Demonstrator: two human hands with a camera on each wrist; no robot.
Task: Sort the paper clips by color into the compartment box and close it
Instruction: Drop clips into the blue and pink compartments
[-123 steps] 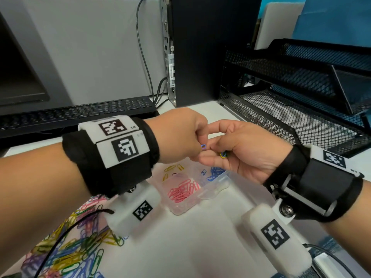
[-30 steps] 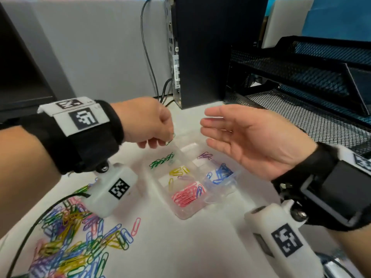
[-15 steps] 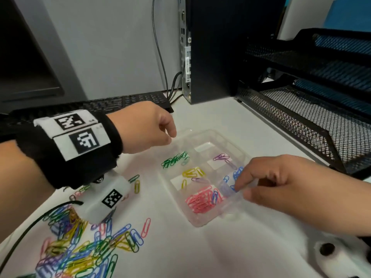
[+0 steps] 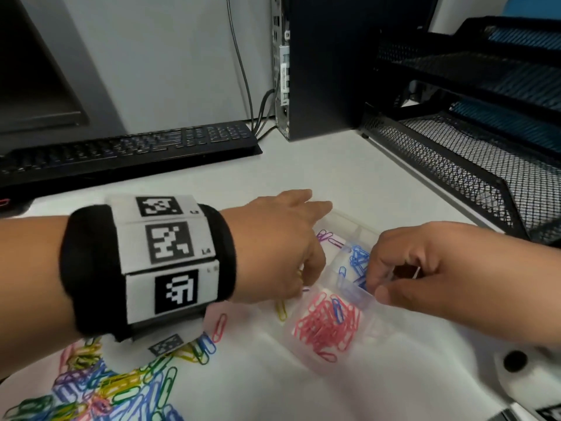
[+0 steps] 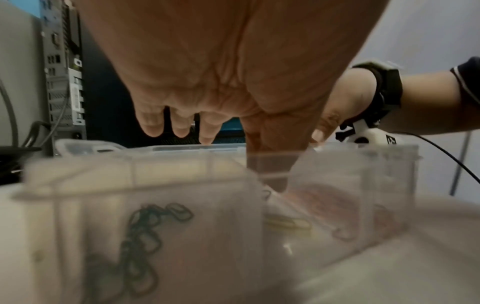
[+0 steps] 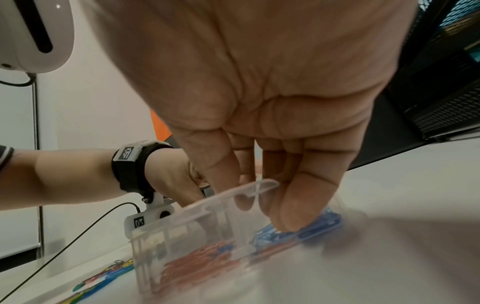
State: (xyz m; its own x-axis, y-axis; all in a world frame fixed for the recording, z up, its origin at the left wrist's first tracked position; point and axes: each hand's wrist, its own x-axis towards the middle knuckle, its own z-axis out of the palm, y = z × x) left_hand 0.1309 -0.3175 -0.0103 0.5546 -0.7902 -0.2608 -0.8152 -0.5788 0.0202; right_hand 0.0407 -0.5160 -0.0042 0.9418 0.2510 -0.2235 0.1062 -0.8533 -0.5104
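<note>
The clear compartment box [image 4: 354, 291] lies open on the white desk. It holds pink clips [image 4: 328, 326], blue clips [image 4: 358, 259], purple clips [image 4: 326, 237] and green clips [image 5: 140, 236]. One blue clip [image 4: 337, 308] lies among the pink ones. My left hand [image 4: 282, 238] reaches over the box's left half, three fingers straight, thumb side dipped into a middle compartment; whether it pinches a clip is hidden. My right hand [image 4: 425, 268] curls over the box's near right wall [image 6: 233, 195], fingers down on the blue clips [image 6: 311, 228], thumb outside.
A pile of loose mixed-colour clips [image 4: 106, 387] covers the desk at the near left, with a stray pink clip [image 4: 220, 328] beside the box. A keyboard [image 4: 127, 150] and computer tower [image 4: 328, 65] stand behind. A black mesh tray [image 4: 470, 153] borders the right.
My left hand has moved right over the box and its fingers have straightened from a fist. My right hand dropped from open above the box onto the blue compartment's wall.
</note>
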